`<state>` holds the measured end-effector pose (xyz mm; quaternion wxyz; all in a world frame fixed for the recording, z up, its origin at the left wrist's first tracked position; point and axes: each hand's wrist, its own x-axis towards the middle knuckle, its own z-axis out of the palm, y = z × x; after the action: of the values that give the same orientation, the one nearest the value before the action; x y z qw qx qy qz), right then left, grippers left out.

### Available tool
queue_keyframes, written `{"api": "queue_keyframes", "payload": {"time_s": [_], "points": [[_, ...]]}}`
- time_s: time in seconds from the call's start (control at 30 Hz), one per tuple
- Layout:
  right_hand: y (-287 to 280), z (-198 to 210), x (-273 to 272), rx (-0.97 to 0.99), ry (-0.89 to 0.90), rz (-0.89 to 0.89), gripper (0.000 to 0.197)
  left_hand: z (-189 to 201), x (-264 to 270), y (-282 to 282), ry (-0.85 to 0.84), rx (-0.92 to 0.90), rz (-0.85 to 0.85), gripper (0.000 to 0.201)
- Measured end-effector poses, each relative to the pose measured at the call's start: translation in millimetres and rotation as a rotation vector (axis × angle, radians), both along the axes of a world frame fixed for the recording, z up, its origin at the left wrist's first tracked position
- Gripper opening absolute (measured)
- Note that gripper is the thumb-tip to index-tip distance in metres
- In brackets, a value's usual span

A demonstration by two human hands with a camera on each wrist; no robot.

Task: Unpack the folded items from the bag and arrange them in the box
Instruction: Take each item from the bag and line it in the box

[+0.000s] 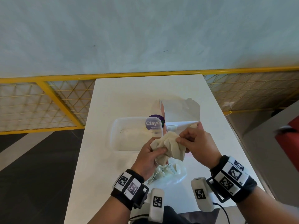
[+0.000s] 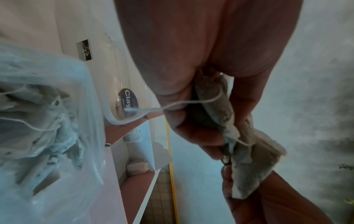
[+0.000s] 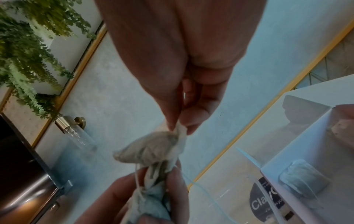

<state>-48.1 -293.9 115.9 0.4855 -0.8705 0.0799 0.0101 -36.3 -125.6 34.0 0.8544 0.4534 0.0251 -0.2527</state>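
Observation:
A crumpled beige cloth [image 1: 169,145] hangs above the white table's near middle, held by both hands. My left hand [image 1: 159,151] grips its lower left part, thumb on top. My right hand [image 1: 180,138] pinches its upper right edge; the right wrist view shows thumb and finger closed on a corner of the cloth [image 3: 153,148]. A thread trails from the cloth [image 2: 254,166]. Below the hands lies a clear plastic bag [image 1: 178,175] holding more pale cloths. The white cardboard box [image 1: 181,110] stands open behind my right hand, with rolled cloths [image 3: 302,177] inside.
A clear plastic container [image 1: 116,126] with a purple label [image 1: 153,123] sits left of the box. The table [image 1: 129,94] is narrow, with floor dropping off on both sides. A yellow mesh railing [image 1: 48,97] runs behind it. Something red [image 1: 288,143] stands at far right.

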Motion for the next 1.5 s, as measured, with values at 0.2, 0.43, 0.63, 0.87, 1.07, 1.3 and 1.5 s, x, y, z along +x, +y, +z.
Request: {"api": "queue_keyframes", "payload": {"time_s": [0.2, 0.43, 0.63, 0.87, 1.07, 1.3, 1.5], "points": [[-0.8, -4.4, -0.5, 0.002, -0.018, 0.008, 0.021, 3.2, -3.2, 0.0, -0.059, -0.026, -0.053, 0.045], [-30.7, 3.5, 4.7, 0.009, -0.015, 0.098, 0.014, -2.9, 8.2, 16.8, -0.031, 0.008, 0.067, 0.040], [-20.6, 42.6, -6.4, -0.173, 0.173, 0.503, 0.022, -5.4, 24.4, 25.3, -0.076, 0.179, 0.156, 0.049], [7.1, 28.0, 4.1, -0.011, 0.068, 0.289, 0.011, 2.4, 10.3, 2.6, -0.203, 0.138, -0.016, 0.033], [7.1, -0.8, 4.4, 0.002, 0.079, 0.056, 0.018, 2.4, -1.8, -2.7, -0.122, 0.034, 0.012, 0.034], [-2.7, -0.4, 6.6, -0.066, 0.100, 0.079, 0.013, 8.0, -0.3, -2.4, 0.044, 0.009, -0.007, 0.027], [-28.8, 12.0, 8.2, -0.033, 0.033, 0.096, 0.011, 6.9, 7.9, 10.6, 0.146, 0.008, 0.018, 0.024]]}}
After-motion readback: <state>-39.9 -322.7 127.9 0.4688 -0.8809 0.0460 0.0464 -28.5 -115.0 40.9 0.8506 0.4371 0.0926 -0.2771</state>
